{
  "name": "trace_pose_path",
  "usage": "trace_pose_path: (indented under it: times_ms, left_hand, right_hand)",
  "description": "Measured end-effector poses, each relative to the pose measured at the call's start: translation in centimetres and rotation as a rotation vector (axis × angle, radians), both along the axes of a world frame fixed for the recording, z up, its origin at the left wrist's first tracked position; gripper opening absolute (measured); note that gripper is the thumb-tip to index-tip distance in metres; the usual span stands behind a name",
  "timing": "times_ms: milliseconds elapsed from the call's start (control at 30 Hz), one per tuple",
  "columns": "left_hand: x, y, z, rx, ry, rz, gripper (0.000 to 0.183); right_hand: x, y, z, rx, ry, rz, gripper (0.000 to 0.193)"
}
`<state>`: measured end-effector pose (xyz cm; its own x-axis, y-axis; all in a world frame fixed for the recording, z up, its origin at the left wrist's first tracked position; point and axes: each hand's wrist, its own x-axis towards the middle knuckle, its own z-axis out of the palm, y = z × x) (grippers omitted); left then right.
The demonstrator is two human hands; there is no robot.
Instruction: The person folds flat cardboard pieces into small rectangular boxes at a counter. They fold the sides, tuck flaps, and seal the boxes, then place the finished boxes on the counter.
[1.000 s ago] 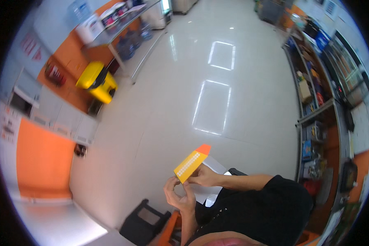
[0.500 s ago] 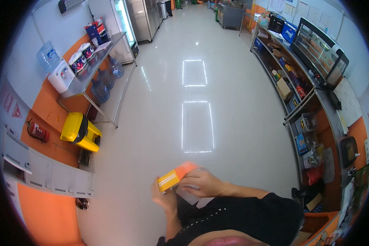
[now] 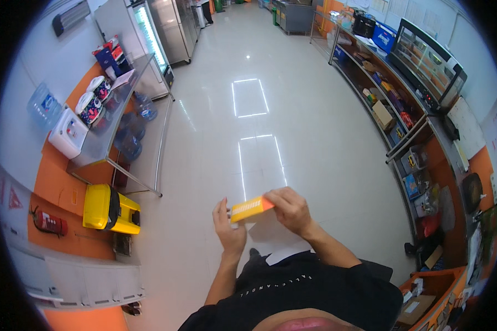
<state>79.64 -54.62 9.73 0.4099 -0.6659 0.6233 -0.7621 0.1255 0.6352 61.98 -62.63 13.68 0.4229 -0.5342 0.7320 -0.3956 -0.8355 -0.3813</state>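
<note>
A small yellow box (image 3: 248, 209) with an orange right end is raised in front of my torso. My right hand (image 3: 290, 209) has its fingers closed round that orange end. Beside the box's left end is my left hand (image 3: 227, 226), its fingers spread and pointing up. Whether the left fingertips touch the box I cannot tell. A white sheet (image 3: 276, 240) shows below the box and my right hand, reaching toward my black shirt; what supports it is hidden.
Tiled floor (image 3: 204, 165) stretches ahead. On the left stand a steel table (image 3: 116, 124) with a water dispenser (image 3: 69, 132) and a yellow bin (image 3: 99, 207). Steel shelving (image 3: 364, 107) with a glass display case (image 3: 425, 63) lines the right. An orange crate (image 3: 453, 281) is near my right.
Both hands have moved up and away from my torso with the box. My left fingers have come off the box's side and spread. More of the white sheet shows, and the view has shifted.
</note>
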Motion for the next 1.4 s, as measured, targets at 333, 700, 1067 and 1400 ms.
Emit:
trace_pose_path:
  times_ms: [333,700,1067,1400]
  left_hand:
    - [-3.6,-11.5,-1.0,0.202,0.817,-0.684,0.065]
    - [-2.6,-19.8,-0.4,0.253,0.807,-0.910,0.049]
    - [-2.3,-20.8,1.2,0.722,0.863,-1.355,0.030]
    - [-6.9,-14.9,1.1,0.536,0.448,-1.912,0.039]
  right_hand:
    - [0.3,-9.2,-1.7,-0.016,0.235,-0.126,0.032]
    - [-0.8,-11.8,-2.1,-0.057,0.135,-0.369,0.038]
    - [2.8,-2.9,-1.3,-0.065,0.308,-0.978,0.038]
    - [3.2,9.6,-0.9,-0.197,0.115,-1.386,0.031]
